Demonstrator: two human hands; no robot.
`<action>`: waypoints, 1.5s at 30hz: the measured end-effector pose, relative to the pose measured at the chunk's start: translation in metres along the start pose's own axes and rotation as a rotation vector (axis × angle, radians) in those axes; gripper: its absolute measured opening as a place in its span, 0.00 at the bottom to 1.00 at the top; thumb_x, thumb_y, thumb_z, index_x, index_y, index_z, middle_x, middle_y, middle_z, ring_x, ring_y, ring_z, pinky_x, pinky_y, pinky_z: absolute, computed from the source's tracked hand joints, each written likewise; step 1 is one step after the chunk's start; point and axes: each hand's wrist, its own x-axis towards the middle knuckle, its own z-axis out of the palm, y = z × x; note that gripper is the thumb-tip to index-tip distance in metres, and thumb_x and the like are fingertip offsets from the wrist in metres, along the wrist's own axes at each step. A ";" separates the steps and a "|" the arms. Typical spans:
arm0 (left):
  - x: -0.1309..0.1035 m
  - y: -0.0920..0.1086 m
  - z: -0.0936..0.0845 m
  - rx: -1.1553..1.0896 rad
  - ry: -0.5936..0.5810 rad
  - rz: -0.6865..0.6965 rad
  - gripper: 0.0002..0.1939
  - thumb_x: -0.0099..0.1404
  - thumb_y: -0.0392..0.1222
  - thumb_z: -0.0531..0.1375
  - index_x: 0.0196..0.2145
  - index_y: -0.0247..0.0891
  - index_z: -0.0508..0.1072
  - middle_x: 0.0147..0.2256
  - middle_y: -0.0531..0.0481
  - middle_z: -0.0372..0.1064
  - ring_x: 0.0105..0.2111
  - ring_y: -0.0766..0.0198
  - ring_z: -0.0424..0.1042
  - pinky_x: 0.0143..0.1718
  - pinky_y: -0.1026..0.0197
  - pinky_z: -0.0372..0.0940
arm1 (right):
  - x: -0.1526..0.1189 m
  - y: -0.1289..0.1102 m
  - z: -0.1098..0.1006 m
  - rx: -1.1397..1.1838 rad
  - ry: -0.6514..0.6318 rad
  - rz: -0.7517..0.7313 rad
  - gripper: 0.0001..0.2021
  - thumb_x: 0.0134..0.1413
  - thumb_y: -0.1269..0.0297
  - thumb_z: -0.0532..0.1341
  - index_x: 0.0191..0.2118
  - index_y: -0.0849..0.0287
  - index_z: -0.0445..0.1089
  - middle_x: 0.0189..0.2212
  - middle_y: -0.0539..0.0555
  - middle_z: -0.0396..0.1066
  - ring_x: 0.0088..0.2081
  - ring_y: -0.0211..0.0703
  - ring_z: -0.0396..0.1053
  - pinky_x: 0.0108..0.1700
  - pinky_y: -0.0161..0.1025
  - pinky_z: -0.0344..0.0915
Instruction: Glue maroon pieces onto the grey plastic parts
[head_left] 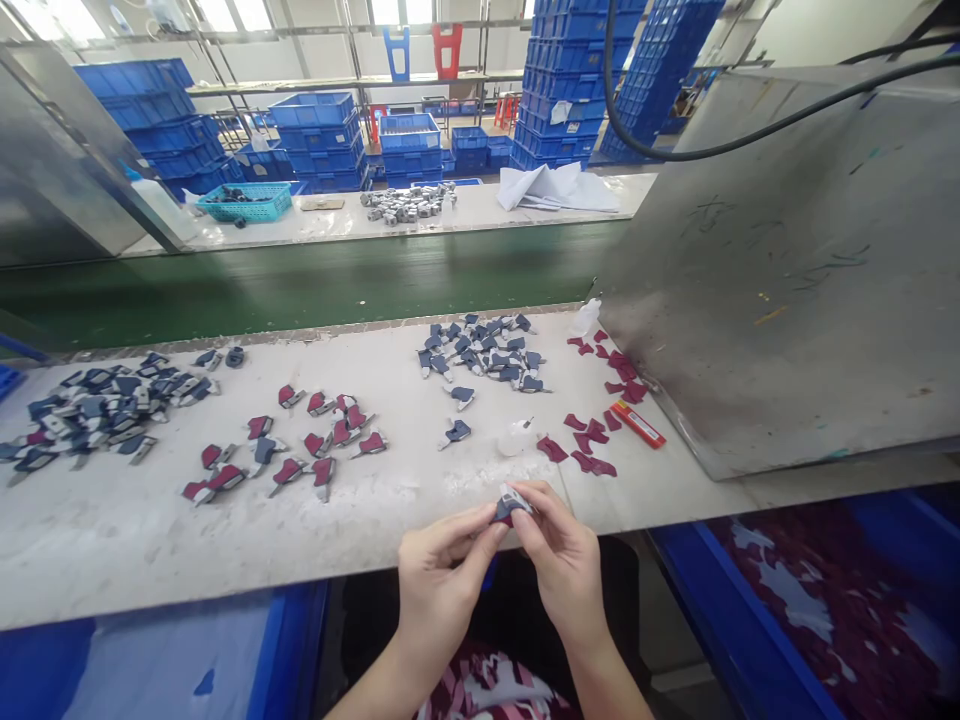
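Between both hands, at the front edge of the white table (480,490), is a small blue-grey and silver part (512,503) with some dark red on its underside. My left hand (448,575) pinches it from the left, and my right hand (561,560) pinches it from the right. Beyond the hands lie a small clear bottle (516,437) and two loose blue-grey parts (456,432). Flat dark red pieces (592,436) are scattered to the right. Red-topped parts (341,430) lie to the left of centre.
Piles of blue-grey parts sit at the back (484,350) and far left (112,405). A red and orange packet (639,424) lies by a large metal housing (795,280) on the right. Blue bins (682,570) stand below the table's front edge. A green belt (300,280) runs behind.
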 end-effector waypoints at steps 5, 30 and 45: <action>0.003 -0.010 -0.001 0.049 0.036 -0.014 0.10 0.57 0.45 0.71 0.36 0.39 0.84 0.37 0.45 0.83 0.36 0.51 0.83 0.40 0.58 0.79 | 0.004 0.005 -0.002 -0.028 -0.066 0.087 0.11 0.60 0.56 0.63 0.43 0.55 0.77 0.41 0.56 0.74 0.41 0.45 0.74 0.42 0.38 0.75; 0.010 0.005 -0.014 0.078 -0.180 -0.077 0.12 0.61 0.45 0.67 0.40 0.37 0.82 0.37 0.47 0.83 0.34 0.54 0.83 0.37 0.59 0.80 | 0.016 0.007 -0.025 -0.564 0.014 -0.690 0.14 0.54 0.69 0.69 0.45 0.47 0.76 0.38 0.53 0.75 0.46 0.49 0.71 0.45 0.48 0.73; 0.013 0.004 -0.019 -0.188 -0.280 -0.391 0.19 0.54 0.52 0.71 0.36 0.34 0.82 0.33 0.45 0.82 0.35 0.54 0.82 0.41 0.59 0.77 | 0.021 0.002 -0.031 -0.759 -0.117 -1.047 0.08 0.61 0.75 0.61 0.40 0.55 0.74 0.30 0.52 0.76 0.36 0.44 0.64 0.40 0.42 0.66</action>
